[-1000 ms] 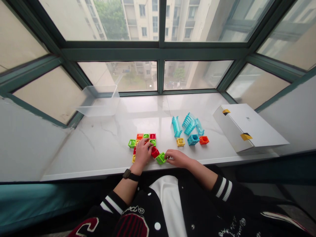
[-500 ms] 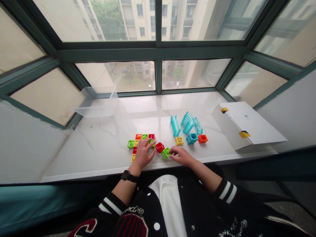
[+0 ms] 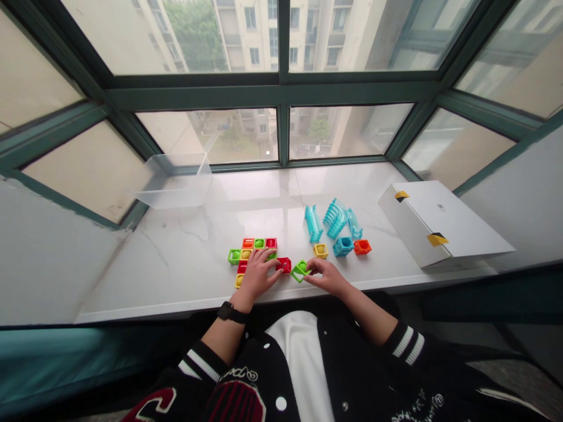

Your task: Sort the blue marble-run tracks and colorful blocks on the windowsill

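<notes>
We see soft, pale daylight coming through the windows (image 3: 352, 135) across the top of the frame, hazing the buildings (image 3: 240, 41) outside. Reflections gleam on the white sill (image 3: 246, 193); the lower corners sink into dimness, and wide-angle distortion stretches the sides.

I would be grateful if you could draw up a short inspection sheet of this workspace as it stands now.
Surface: pale ledge with grey veining, below the windows.
Things in hand: green block, tilted; red block to its left; cluster of coloured blocks, partly hidden by the left hand.
Clutter: yellow block, blue block, orange block and translucent blue pieces; clear bin at far left, white box at far right.
Grip: right hand holds the green block; left hand is over the cluster, fingertips at the red block, hold unclear.
Cables: nothing seen.
Surroundings: dark green window frame, buildings outside.
</notes>
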The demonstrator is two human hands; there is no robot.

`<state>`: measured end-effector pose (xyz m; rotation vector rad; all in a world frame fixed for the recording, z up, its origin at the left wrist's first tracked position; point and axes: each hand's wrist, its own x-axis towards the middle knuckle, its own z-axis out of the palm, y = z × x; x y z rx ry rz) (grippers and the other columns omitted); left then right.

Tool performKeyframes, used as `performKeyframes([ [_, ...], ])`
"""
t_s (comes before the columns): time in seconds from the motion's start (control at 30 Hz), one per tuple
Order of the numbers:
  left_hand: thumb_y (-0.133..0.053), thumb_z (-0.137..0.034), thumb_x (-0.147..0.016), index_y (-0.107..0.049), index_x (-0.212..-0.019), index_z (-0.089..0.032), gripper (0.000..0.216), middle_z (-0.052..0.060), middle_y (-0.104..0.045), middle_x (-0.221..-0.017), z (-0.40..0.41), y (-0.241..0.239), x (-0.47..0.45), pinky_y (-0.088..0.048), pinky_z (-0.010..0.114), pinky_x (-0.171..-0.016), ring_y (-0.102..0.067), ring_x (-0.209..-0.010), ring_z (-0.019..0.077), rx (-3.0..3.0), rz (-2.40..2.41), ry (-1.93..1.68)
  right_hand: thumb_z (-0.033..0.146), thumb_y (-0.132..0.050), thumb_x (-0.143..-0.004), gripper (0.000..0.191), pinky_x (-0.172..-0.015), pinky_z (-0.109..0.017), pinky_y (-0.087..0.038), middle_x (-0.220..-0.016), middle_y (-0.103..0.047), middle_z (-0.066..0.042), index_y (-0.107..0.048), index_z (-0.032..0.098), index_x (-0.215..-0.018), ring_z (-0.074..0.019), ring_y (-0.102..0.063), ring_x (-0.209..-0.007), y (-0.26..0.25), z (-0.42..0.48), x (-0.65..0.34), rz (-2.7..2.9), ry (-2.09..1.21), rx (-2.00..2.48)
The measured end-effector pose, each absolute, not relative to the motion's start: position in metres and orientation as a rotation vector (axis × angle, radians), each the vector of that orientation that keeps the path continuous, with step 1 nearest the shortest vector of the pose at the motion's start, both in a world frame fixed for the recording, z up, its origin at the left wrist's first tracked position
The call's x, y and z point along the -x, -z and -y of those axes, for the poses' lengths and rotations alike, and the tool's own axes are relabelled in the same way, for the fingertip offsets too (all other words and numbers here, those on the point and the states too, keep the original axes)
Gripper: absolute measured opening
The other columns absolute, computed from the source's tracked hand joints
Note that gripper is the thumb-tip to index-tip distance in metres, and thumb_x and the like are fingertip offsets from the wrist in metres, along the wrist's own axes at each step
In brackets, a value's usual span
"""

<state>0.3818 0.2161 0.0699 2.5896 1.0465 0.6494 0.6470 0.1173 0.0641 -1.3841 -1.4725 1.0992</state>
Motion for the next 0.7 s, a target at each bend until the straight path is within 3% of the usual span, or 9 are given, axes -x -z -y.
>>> performKeyframes([
  [0.17,-0.070,-0.035,-0.094,-0.079,-0.104,-0.033,0.013,0.005,-0.067,-0.140,-0.217,-0.066,-0.380,-0.035,0.059,-0.124,-0.054,-0.140,0.0321,-2.582,-1.029,-0.664,0.061,-0.081,-0.080,0.045,-0.084,-0.039,-0.060,-0.089,-0.067,-0.001,-0.061,0.024,-0.096,-0.0214,-0.069,-0.086,-0.063,-0.120,-0.651,1.070,-1.268,1.285],
  [0.3,-0.068,-0.035,-0.097,-0.078,-0.110,-0.033,0.017,0.005,-0.070,-0.136,-0.216,-0.071,-0.380,-0.035,0.058,-0.124,-0.056,-0.137,0.0313,-2.592,-1.009,-0.662,0.056,-0.085,-0.077,0.051,-0.093,-0.044,-0.060,-0.106,-0.071,-0.005,-0.061,0.026,-0.111,-0.0244,-0.071,-0.102,-0.070,-0.122,-0.647,0.861,-1.349,1.162],
  [0.43,-0.067,-0.040,-0.098,-0.068,-0.133,-0.031,0.036,0.008,-0.068,-0.139,-0.207,-0.087,-0.386,-0.038,0.056,-0.123,-0.060,-0.134,0.0307,-2.530,-0.971,-0.716,0.051,-0.085,-0.078,0.059,-0.100,-0.048,-0.059,-0.117,-0.072,-0.008,-0.061,0.028,-0.127,-0.0266,-0.072,-0.111,-0.076,-0.122,-0.642,0.786,-1.425,1.109],
  [0.57,-0.072,-0.047,-0.094,-0.055,-0.147,-0.030,0.058,0.011,-0.064,-0.143,-0.193,-0.099,-0.399,-0.048,0.052,-0.117,-0.059,-0.135,0.0321,-2.420,-0.905,-0.733,0.049,-0.086,-0.078,0.057,-0.104,-0.049,-0.058,-0.120,-0.073,-0.008,-0.064,0.027,-0.126,-0.0276,-0.072,-0.115,-0.076,-0.121,-0.635,0.733,-1.470,1.092],
  [0.7,-0.068,-0.041,-0.097,-0.057,-0.141,-0.026,0.048,0.012,-0.069,-0.134,-0.182,-0.096,-0.411,-0.053,0.048,-0.110,-0.065,-0.126,0.0297,-2.349,-0.883,-0.811,0.051,-0.085,-0.080,0.054,-0.103,-0.047,-0.059,-0.123,-0.074,-0.008,-0.066,0.027,-0.125,-0.0262,-0.074,-0.111,-0.072,-0.119,-0.630,0.701,-1.537,1.060],
])
